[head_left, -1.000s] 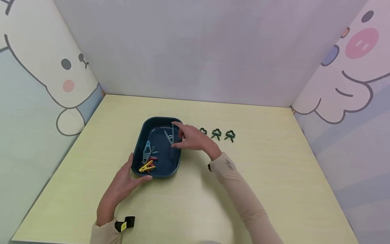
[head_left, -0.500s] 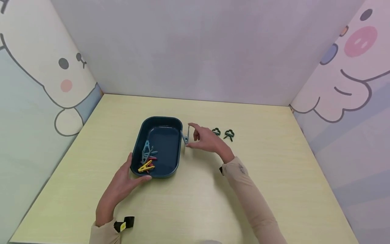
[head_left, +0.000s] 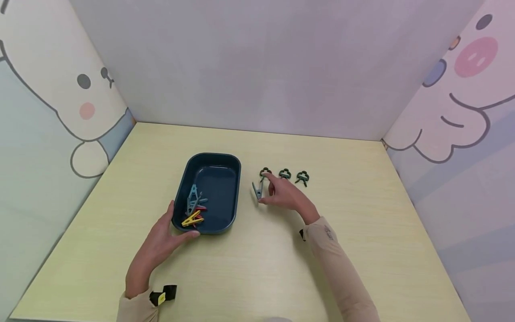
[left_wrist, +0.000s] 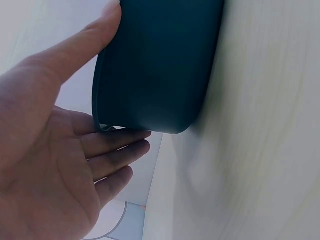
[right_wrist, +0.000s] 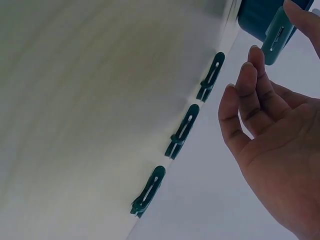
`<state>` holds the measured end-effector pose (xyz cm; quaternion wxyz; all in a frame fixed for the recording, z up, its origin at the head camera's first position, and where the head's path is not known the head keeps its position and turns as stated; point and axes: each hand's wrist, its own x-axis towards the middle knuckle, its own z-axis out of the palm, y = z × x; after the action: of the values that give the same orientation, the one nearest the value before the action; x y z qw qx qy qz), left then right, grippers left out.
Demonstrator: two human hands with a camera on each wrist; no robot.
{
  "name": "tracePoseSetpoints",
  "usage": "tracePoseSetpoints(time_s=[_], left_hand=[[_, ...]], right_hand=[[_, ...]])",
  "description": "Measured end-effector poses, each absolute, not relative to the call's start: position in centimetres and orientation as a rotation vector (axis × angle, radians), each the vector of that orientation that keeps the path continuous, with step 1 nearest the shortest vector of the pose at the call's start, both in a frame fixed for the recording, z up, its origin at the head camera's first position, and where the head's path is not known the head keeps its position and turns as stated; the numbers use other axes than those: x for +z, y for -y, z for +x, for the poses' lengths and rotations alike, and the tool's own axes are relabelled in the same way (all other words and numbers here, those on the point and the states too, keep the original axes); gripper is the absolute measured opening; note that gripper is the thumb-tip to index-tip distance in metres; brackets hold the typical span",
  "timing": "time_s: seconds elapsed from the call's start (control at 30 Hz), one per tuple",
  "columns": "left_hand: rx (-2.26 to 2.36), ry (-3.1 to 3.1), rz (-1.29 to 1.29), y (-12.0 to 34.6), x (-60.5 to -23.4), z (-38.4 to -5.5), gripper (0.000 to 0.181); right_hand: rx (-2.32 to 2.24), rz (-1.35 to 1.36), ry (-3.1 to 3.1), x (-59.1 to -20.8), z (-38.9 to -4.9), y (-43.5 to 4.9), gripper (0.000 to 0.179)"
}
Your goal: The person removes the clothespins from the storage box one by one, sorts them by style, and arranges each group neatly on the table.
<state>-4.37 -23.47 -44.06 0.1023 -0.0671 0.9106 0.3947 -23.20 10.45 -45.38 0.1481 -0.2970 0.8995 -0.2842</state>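
My right hand (head_left: 286, 195) pinches a grey-blue clothespin (head_left: 259, 191) between thumb and finger, just right of a dark blue basin (head_left: 238, 192). In the right wrist view the clothespin (right_wrist: 278, 37) is seen end-on by the thumb. Straight fingers and thumb of my left hand (head_left: 162, 241) rest about the basin's near left corner; the left wrist view shows the thumb against the basin wall (left_wrist: 155, 65). Inside the basin lie a yellow clothespin (head_left: 192, 219), blue ones (head_left: 193, 197) and red ones partly covered.
Behind and right of my right hand, three dark green clothespins stand in a row on the table: left (head_left: 265, 171), middle (head_left: 284, 173) and right (head_left: 303, 177). The pale wooden table (head_left: 241, 277) meets a plain wall (head_left: 257, 80) at the back.
My right hand has carried the grey-blue clothespin rightward, from over the basin to beside it, in front of the left green clothespin. The left hand stays at the basin corner.
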Motion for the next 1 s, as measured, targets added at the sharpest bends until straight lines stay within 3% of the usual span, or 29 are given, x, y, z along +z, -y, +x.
tracePoseSetpoints(time_s=[1.0], left_hand=[[1.165,-2.669,-0.208,23.4,-43.9,-4.4,0.126]], right_hand=[[-0.704,-0.718,-2.542,-45.8,-21.8,-12.1,0.088]])
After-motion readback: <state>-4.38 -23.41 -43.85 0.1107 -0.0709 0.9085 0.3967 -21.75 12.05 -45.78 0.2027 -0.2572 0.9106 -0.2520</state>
